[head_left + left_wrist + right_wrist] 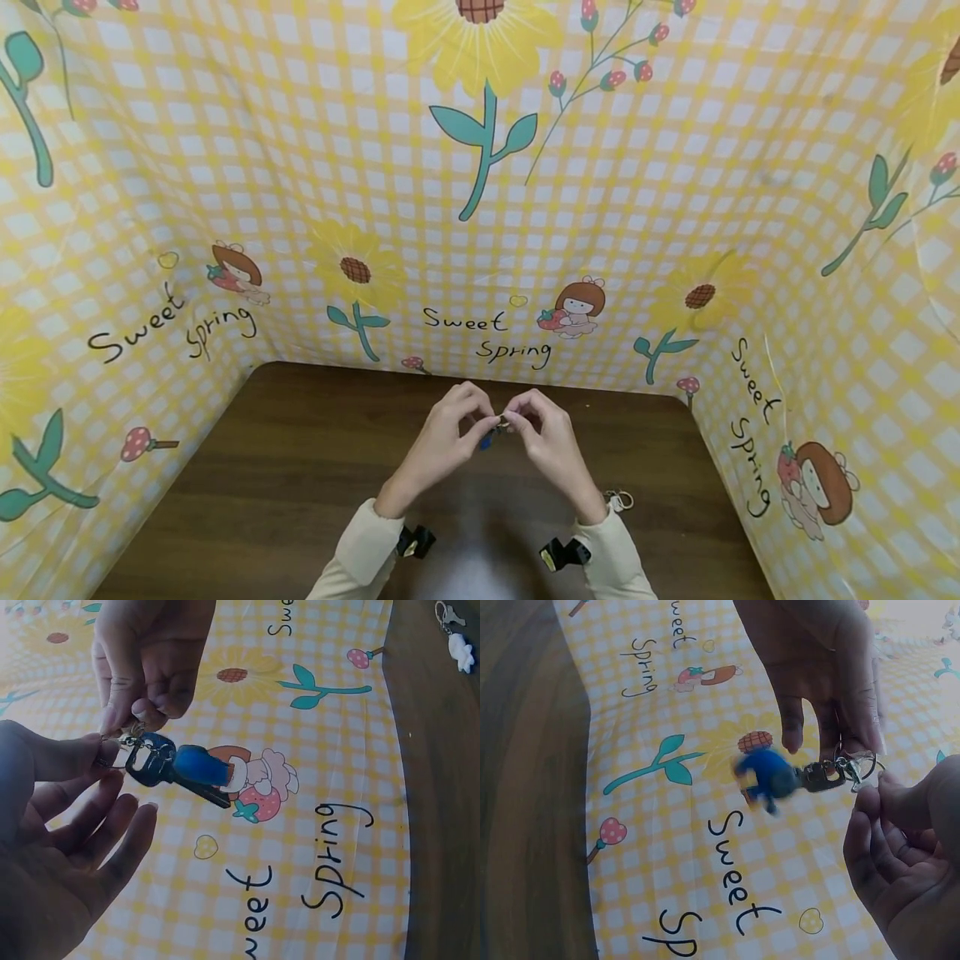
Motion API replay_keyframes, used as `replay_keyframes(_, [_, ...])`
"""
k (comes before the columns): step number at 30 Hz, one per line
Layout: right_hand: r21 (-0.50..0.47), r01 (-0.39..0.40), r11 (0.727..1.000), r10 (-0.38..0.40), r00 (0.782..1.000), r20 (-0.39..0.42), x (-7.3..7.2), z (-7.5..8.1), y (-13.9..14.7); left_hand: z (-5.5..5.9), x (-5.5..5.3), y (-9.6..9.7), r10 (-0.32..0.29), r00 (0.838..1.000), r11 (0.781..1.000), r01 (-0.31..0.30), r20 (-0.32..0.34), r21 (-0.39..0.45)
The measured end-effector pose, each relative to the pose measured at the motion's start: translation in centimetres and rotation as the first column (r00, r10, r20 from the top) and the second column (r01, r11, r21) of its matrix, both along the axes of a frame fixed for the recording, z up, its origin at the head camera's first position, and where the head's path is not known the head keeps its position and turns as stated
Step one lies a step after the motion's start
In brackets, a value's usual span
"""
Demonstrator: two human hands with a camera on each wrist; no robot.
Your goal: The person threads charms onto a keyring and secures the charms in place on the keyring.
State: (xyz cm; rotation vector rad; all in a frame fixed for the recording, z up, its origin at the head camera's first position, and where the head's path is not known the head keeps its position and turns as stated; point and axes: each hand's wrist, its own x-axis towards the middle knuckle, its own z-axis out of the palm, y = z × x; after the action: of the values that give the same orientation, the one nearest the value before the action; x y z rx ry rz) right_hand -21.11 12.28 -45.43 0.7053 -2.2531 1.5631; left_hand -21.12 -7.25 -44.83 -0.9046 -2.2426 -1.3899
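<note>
Both hands meet above the far part of the table. My left hand [447, 429] pinches a metal key ring [877, 763] between thumb and forefinger. Opposite it, my right hand [553, 437] has thumb and fingertips pinched at the ring, by its small metal clasp [853, 771]. From the ring hang a key [150, 760] with a dark head and a blue figure charm [769, 776], blurred in the right wrist view. In the left wrist view the charm [201, 765] overlaps the key's blade. The fingertips hide part of the ring.
A second keychain [621, 500] lies on the brown wooden table [300, 467], beside my right wrist; the left wrist view shows its white charm [460, 652] and key. A yellow checked cloth [480, 250] with printed flowers walls the table at the back and sides.
</note>
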Motion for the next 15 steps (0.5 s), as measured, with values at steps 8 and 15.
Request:
replay_keyframes(8, [-0.041, -0.007, 0.999, 0.009, 0.998, 0.062, -0.17, -0.36, 0.3, -0.07, 0.06, -0.06, 0.0, 1.0, 0.999, -0.001, 0.014, 0.038])
replay_keyframes(15, [-0.042, -0.072, 0.997, 0.074, 0.996, 0.05, -0.25, -0.27, 0.57, -0.19, -0.15, -0.43, -0.027, 0.998, 0.997, 0.022, 0.054, 0.077])
